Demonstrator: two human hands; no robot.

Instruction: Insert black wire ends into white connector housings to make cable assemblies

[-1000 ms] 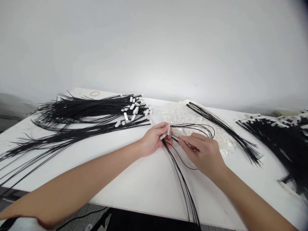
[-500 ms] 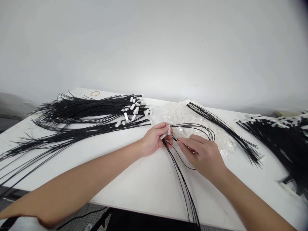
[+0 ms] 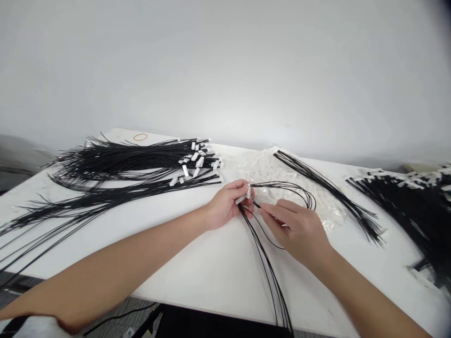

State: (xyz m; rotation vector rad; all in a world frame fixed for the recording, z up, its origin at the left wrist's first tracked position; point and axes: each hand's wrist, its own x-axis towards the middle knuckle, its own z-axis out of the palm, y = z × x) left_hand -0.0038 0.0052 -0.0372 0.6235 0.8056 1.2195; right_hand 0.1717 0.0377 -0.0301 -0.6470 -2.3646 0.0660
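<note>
The left hand [image 3: 225,205] pinches small white rectangular connectors [image 3: 248,191] above the white table [image 3: 197,267], inside its front edge; the right hand [image 3: 296,225] grips thin black wires [image 3: 258,205] close by.

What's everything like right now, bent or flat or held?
Left hand: closed on white connectors
Right hand: fingers pinched on black wires
Orange band: lying flat
Clear bag: filled, sealing unclear
Loose bundle: partly across bag
Left pile: spread out
Right pile: heaped
</note>
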